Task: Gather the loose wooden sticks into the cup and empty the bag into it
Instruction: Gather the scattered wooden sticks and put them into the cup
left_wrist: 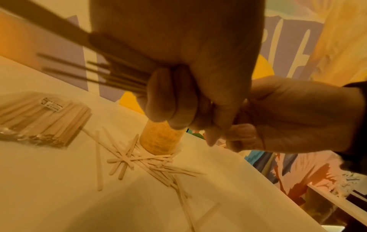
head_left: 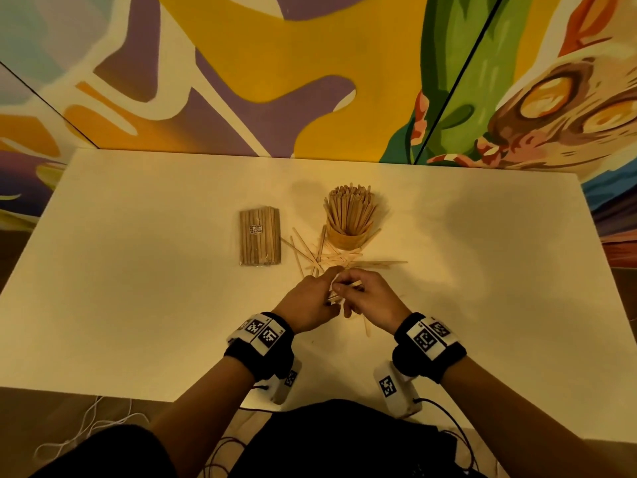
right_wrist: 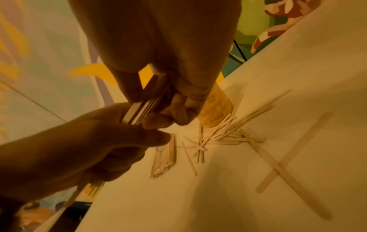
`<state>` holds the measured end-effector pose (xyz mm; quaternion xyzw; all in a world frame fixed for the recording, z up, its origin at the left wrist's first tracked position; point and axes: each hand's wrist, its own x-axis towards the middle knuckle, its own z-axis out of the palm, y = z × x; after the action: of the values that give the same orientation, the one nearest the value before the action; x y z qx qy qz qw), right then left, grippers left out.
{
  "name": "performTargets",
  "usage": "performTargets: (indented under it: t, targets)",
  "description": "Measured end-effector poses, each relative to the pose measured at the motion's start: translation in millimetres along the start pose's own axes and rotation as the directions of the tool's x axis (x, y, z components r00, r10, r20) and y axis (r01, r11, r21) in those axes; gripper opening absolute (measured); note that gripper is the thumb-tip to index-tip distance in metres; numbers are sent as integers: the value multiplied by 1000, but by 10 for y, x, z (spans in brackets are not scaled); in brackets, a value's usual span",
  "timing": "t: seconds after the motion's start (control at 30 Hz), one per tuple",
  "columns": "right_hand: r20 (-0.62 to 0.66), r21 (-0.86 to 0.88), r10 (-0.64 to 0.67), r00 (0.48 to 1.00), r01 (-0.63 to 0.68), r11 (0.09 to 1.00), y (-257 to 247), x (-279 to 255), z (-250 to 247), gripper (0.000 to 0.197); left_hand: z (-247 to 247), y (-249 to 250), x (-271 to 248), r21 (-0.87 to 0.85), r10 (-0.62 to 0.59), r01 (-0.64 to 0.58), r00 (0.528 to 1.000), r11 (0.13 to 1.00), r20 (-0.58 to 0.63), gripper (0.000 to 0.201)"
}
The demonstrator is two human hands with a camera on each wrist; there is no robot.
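A: Sticks (head_left: 339, 258) — location?
B: Scattered on desk (head_left: 138, 305) before cup (head_left: 348, 238); bag (head_left: 260, 236) unopened, left of it

A: Fingers?
B: Left hand (head_left: 306, 305) and right hand (head_left: 370, 301) both clasp one bundle (right_wrist: 143, 108), likely squaring it for the cup

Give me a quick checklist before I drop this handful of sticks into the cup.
1. Bundle of sticks gripped by both the left hand and the right hand: ok.
2. Bundle ends squared up: cannot tell.
3. Cup upright: ok.
4. Room left in the cup: cannot tell, already crowded.
5. Loose sticks all gathered: not ok, many on the table.
6. Bag emptied: not ok.
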<state>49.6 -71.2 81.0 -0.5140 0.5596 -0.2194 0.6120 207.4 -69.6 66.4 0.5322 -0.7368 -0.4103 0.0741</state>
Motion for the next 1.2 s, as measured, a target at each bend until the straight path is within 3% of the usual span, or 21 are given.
performTargets:
  t: [0.1,0.2,0.33,0.4,0.5,0.57,0.63,0.73,0.93,1.07,1.13,1.2]
  targets:
    - [31,128,-37,999,33,991,-32,-15,16,10,-39,-23,12,43,-24,23,1000,999,15,84]
    - [19,196,-31,999,27,980,-29,-33,19,9,-16,-30,15,50,-17,17,1000,999,-5,88]
    - [-53,281,49,997,-32,959,52,-8,-57,10,-88,-115,-21,-41,21,-21,1000,999,14,62]
    - [-69,350,92,993,-62,935,85,4,-126,7,-191,-171,-75,-111,-27,31,999,993,37,45]
    - [-86,457,131,988,-78,886,119,5,-236,6,-325,-246,-176,-386,-135,145,989,911,52,25]
    - [-99,495,137,986,-71,866,126,14,-267,6,-359,-258,-216,-568,-208,189,978,801,31,27]
    - [-103,520,133,986,-61,852,115,29,-238,6,-324,-221,-202,-701,-271,203,962,683,14,36]
    - [-114,518,109,988,-34,854,72,54,-137,9,-192,-109,-132,-787,-309,155,950,597,-47,25]
    - [-102,496,88,991,-26,868,55,107,-114,11,-88,-82,-8,-829,-387,72,904,554,-180,21]
    - [-133,490,49,990,23,871,43,131,-157,10,-87,-39,-17,-844,-341,14,918,535,-201,14]
    - [-144,494,39,989,38,869,38,156,-198,11,-121,-50,-33,-868,-316,2,932,496,-178,20]
    - [-126,479,26,992,38,877,25,173,-220,11,-137,-69,-28,-853,-275,-17,943,522,-187,27]
